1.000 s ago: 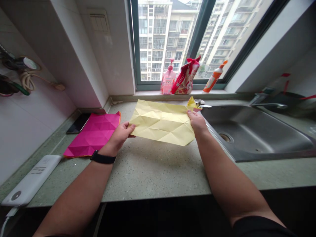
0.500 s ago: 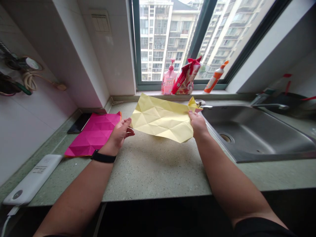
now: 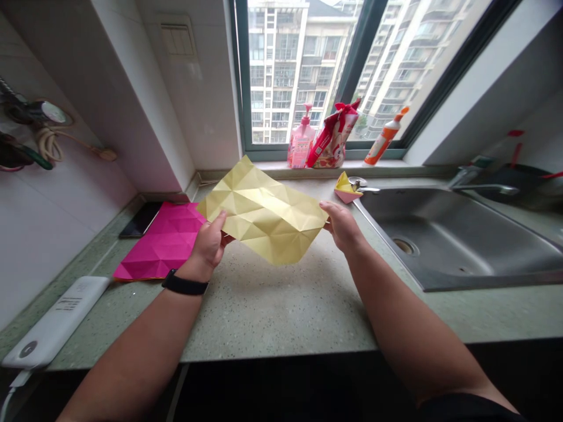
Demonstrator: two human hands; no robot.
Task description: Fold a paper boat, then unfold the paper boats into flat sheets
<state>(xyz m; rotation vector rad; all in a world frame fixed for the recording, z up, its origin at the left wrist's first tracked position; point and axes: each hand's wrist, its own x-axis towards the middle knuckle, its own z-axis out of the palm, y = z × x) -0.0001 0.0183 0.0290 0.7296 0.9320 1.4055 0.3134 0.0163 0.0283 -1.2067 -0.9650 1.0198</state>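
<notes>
A creased sheet of yellow paper [image 3: 268,211] is held up above the counter, tilted, with fold lines crossing it. My left hand [image 3: 212,241] pinches its near left edge, thumb on top and fingers underneath. At the right corner, my right hand [image 3: 343,225] grips the sheet between thumb and fingers; its fingertips are partly hidden. Left of my left hand lies creased magenta paper [image 3: 160,246], with an orange edge showing beneath it. A small folded yellow and pink paper piece [image 3: 347,189] sits beyond my right hand, beside the sink.
The steel sink [image 3: 461,234] and its faucet [image 3: 479,184] are on the right. A white power bank [image 3: 57,322] with a cable lies front left, and a dark flat object [image 3: 138,220] behind the magenta paper. A pump bottle [image 3: 301,143], red bag [image 3: 334,138] and orange bottle [image 3: 382,140] line the sill.
The yellow sheet has moved left and turned, its right corner now lower and partly covering the magenta paper. My right hand has shifted left, uncovering the folded piece by the sink.
</notes>
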